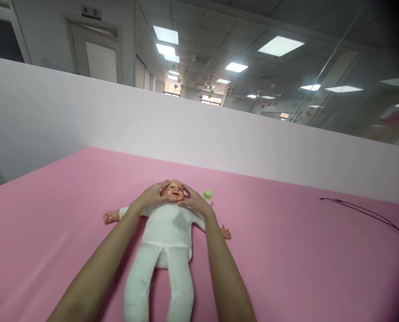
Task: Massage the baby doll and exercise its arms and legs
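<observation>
A baby doll [167, 226] in a white top and trousers lies face up on the pink surface [280, 250], its arms spread out to the sides. My left hand [153, 194] curves around one side of the doll's head [175, 191], thumb near the chin and fingers up along the temple. On the opposite side, my right hand [195, 200] cups the head in the same way. The face shows between both hands; the sides of the head are partly covered. Just beyond my right hand stands a small white container with a green lid [208, 194], partly hidden by that hand.
A thin black cable [363, 213] lies on the pink surface at the right. A low white wall [199, 134] borders the far side, with a glass pane above it at the right. Behind are a door [100, 58] and lit ceiling panels.
</observation>
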The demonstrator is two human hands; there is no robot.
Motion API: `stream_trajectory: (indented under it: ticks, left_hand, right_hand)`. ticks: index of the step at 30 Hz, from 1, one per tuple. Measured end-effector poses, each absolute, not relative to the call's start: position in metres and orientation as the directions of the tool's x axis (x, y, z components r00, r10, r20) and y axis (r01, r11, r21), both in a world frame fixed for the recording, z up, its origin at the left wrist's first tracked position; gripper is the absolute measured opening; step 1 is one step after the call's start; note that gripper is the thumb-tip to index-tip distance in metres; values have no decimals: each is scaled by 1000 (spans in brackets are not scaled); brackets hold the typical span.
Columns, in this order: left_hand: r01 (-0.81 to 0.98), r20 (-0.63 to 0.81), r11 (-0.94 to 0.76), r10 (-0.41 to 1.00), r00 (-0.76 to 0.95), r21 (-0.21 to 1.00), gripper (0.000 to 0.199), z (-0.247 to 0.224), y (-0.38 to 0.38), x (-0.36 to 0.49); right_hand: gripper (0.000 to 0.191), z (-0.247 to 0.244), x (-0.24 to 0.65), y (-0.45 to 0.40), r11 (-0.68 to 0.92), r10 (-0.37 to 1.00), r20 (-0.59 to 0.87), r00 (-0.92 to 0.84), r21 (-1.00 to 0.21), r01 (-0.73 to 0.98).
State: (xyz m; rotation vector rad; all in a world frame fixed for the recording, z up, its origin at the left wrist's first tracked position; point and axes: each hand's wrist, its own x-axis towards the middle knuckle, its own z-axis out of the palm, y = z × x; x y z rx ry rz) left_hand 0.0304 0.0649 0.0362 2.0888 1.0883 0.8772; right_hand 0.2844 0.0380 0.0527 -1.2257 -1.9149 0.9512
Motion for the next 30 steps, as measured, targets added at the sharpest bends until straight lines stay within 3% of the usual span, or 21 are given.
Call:
stream_trajectory:
  ticks: [5,9,12,15,19,22,25,27,30]
  left_hand:
    - [546,283,-454,884,372,704,95,35,62,38]
    - [451,288,-491,848,446,745,88,29,68,31]
    - [397,274,-497,823,497,772,76,33,66,27]
    - [481,260,-479,853,453,734,68,37,55,27]
    - [670,188,-412,905,382,617,71,18,35,20]
    - [779,163,-416,908,386,470,64,-6,18,1]
    - [850,210,-411,910,358,331,47,-15,-1,-27]
    - [885,178,-351,934,309,305,41,-11,-10,-48]
    - [918,109,-263,964,241,297,32,0,-18,-79]
  right_hand:
    - [86,50,278,40,260,957,141,-255,-809,528]
    - [76,48,293,43,261,933,110,-342,-861,436]
    - [74,52,309,45,159,963,16,-270,-842,516]
    - [67,60,317,42,89,987,-15,-161,-782,616]
    - [49,64,313,21,143,977,10,-215,-776,614]
    - [38,52,308,-9,136,968,-55,-245,-705,696]
    - [38,36,314,-43,128,980,-33,-197,-654,745]
    - [39,27,326,-62,98,993,-1,-122,-588,803]
    - [44,20,346,-81,-21,999,27,33,-371,929]
